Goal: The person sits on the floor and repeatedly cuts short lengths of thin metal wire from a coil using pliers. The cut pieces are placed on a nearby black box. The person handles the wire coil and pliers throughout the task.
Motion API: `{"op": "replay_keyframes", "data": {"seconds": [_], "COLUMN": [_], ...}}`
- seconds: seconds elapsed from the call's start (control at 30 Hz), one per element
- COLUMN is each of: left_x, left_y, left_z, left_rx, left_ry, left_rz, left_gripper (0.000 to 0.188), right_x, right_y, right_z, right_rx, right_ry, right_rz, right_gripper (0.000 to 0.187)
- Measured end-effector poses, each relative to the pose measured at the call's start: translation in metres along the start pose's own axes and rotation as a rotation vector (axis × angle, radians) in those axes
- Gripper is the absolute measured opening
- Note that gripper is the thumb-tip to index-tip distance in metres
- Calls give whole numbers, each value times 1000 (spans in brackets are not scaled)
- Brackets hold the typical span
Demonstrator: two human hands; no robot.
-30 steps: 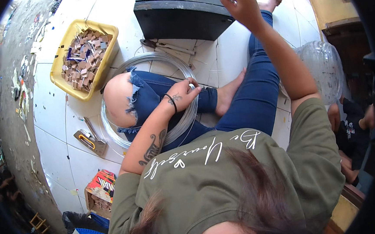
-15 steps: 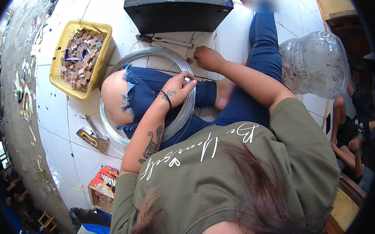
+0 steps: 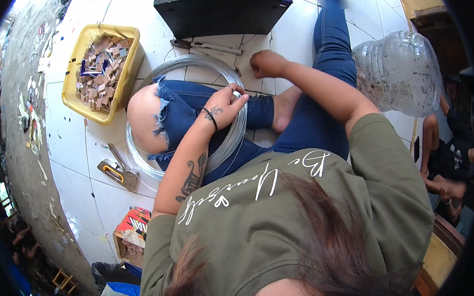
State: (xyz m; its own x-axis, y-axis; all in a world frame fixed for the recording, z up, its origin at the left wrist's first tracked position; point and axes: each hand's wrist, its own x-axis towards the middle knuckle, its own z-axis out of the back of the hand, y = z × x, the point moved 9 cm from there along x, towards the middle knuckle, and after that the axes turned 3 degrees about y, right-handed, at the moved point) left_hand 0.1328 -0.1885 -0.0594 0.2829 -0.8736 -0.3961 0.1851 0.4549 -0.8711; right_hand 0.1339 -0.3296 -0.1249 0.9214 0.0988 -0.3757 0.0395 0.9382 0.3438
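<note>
A large coil of thin silvery wire (image 3: 232, 143) loops around my bent left knee and over my lap. My left hand (image 3: 224, 108) is closed on the coil's right side, with the thumb lying over the strands. Off to the right and a little farther away, my right hand (image 3: 268, 64) is held in a fist above the tiles. Whatever that fist may hold is too small or hidden to make out. Just beyond the coil, a plier-like tool (image 3: 181, 44) with pale handles lies on the floor.
A yellow tub (image 3: 115, 115) of small brown pieces stands at the far left. Nearby are a staple gun (image 3: 119, 175) and a red box (image 3: 133, 224). A black box (image 3: 222, 11) stands ahead, a clear plastic jug (image 3: 399, 73) at the right. Another person (image 3: 451, 149) sits beyond it.
My right hand has moved a little to the right and away from me, farther from the coil. The left hand keeps its grip on the wire.
</note>
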Motion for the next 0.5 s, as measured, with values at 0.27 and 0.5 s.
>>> {"op": "replay_keyframes", "data": {"seconds": [0.27, 0.5], "left_x": [2, 1], "left_y": [-2, 0], "left_z": [1, 1], "left_rx": [51, 31], "left_ry": [5, -3], "left_rz": [5, 2], "left_gripper": [30, 29], "right_x": [-23, -36], "right_y": [-32, -17], "right_z": [-17, -5], "right_rx": [-61, -248], "right_ry": [100, -18], "right_rz": [-104, 9], "right_gripper": [15, 17]}}
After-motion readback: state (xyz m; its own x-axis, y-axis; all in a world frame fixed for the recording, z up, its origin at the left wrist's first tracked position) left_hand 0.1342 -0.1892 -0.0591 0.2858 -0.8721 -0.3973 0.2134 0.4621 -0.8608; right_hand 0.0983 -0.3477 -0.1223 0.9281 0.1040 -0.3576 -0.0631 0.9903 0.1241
